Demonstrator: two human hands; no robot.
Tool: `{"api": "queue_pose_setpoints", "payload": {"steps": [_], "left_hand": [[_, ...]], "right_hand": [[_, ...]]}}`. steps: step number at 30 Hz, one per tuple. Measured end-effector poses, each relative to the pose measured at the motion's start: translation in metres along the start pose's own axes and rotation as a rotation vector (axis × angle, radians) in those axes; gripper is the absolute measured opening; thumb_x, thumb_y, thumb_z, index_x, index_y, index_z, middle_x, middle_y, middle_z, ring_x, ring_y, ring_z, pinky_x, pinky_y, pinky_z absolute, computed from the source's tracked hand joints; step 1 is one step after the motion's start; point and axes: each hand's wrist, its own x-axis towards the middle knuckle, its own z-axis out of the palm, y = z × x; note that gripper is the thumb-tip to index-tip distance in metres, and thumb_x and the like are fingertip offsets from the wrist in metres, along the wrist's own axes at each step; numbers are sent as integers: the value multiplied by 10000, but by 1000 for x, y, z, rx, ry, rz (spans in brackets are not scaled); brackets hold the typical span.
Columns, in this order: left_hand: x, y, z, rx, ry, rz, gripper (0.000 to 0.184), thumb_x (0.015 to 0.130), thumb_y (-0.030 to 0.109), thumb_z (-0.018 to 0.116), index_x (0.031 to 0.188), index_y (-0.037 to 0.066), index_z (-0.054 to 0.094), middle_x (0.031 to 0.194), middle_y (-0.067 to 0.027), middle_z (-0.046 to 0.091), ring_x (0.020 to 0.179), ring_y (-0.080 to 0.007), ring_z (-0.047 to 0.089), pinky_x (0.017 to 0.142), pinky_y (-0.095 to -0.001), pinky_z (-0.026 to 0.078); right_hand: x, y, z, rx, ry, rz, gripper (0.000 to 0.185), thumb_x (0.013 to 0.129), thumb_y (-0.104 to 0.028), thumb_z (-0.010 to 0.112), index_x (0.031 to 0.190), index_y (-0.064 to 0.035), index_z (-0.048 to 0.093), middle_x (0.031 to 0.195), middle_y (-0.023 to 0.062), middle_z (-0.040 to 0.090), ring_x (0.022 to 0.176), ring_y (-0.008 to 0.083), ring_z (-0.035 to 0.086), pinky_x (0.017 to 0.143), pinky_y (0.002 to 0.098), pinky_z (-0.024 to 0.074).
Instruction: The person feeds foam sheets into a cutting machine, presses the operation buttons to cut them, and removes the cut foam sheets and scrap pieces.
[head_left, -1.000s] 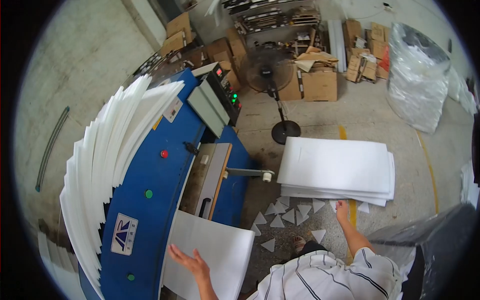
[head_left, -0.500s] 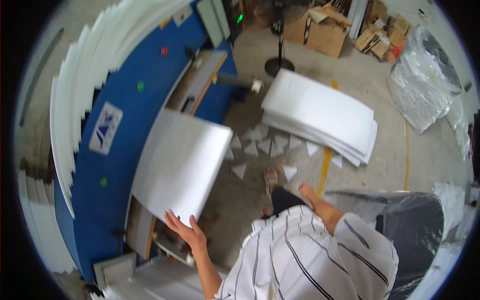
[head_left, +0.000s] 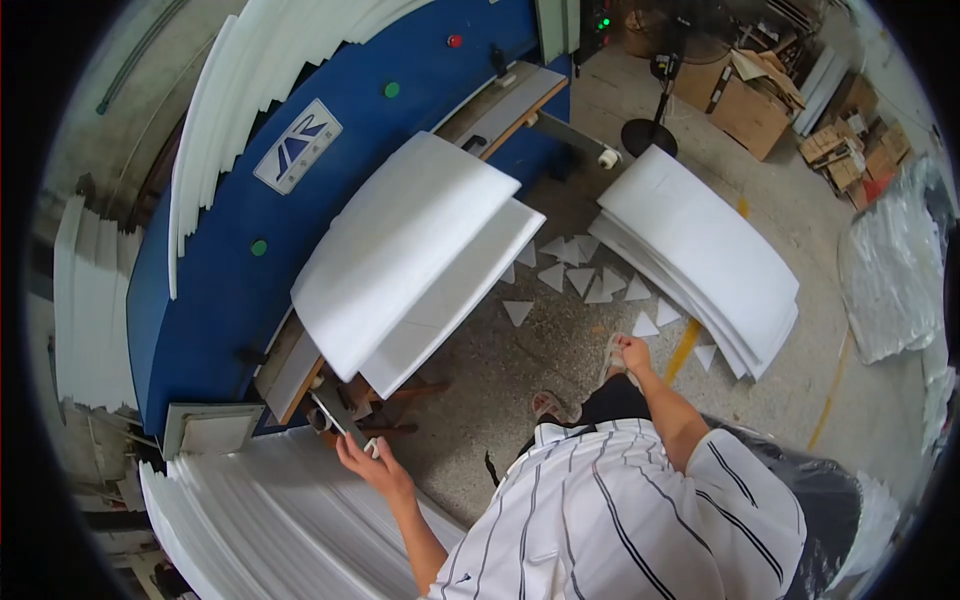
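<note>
Lying left of centre, two white sheets overhang the blue machine; lower left, the left hand is loosely spread near a metal bar; right of centre, the right hand curls, its grip unclear.

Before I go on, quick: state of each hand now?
Left hand: open, by the roller; touch unclear.
Right hand: looks curled, nothing visibly held; open or closed unclear.

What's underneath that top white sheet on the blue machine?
Another white sheet shows beneath the top white sheet, along its lower-right edge. The grey ledge of the blue machine shows past both ends. Whatever else lies under there is covered and cannot be seen.
</note>
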Motion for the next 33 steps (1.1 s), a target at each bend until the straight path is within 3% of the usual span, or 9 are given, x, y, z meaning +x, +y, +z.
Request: {"api": "queue_pose_setpoints", "payload": {"steps": [2,4,9,12,17,20,26,29,33], "left_hand": [[12,21,22,-33,-36,34,482,997,127,549,1434,-17,404,1537,-200,248,1304,-302,430,985,-383,447],[30,47,45,-25,108,179,376,987,97,554,1331,-37,485,1404,-175,368,1154,-268,482,926,-365,449],[57,126,83,-112,324,268,226,979,103,568,1166,-23,556,1224,-122,439,939,-197,470,851,-324,415],[56,148,116,-165,306,332,203,966,109,585,1132,-5,563,1210,-122,452,980,-203,475,863,-328,411],[57,179,162,-118,214,366,238,943,116,611,1141,-2,554,1206,-161,457,1078,-294,478,941,-369,408],[65,200,175,-95,129,374,296,917,94,640,1169,-14,530,1212,-174,442,1120,-325,461,983,-404,376],[83,165,179,39,35,225,347,924,158,650,1196,-17,526,1303,-208,428,1229,-377,430,1053,-453,352],[98,123,179,106,4,115,371,921,202,658,1190,-22,533,1307,-223,438,1244,-391,425,1055,-467,354],[131,50,172,125,-31,-45,418,911,244,675,1187,-41,544,1230,-243,506,1190,-407,482,1024,-456,392]], "right_hand": [[5,-17,-16,98,-16,-26,203,859,-229,653,909,-45,721,876,206,710,841,371,690,764,441,532],[6,-26,-40,98,-86,-63,203,872,-213,645,932,-31,712,885,201,710,847,360,688,751,435,530],[21,83,-49,-108,-226,-150,215,857,-212,644,909,-12,705,832,198,703,750,321,692,682,426,521],[36,166,-41,-30,-303,-12,200,849,-195,636,844,-3,692,734,161,684,640,247,676,576,398,515],[54,166,-66,369,-461,455,179,881,-207,618,966,-56,665,795,81,686,635,217,658,532,354,521],[77,138,-74,499,-559,494,226,897,-225,628,1056,-65,641,874,72,688,690,205,661,552,353,526],[111,16,-70,575,-746,292,425,932,-299,644,1271,-55,563,1154,94,672,1003,223,656,793,398,551],[112,-59,-65,658,-870,170,634,949,-346,640,1462,-63,397,1403,120,544,1254,261,550,952,447,498],[104,-144,-40,951,-979,104,772,972,-382,618,1560,-88,213,1573,117,342,1437,274,352,1052,486,429]]}}
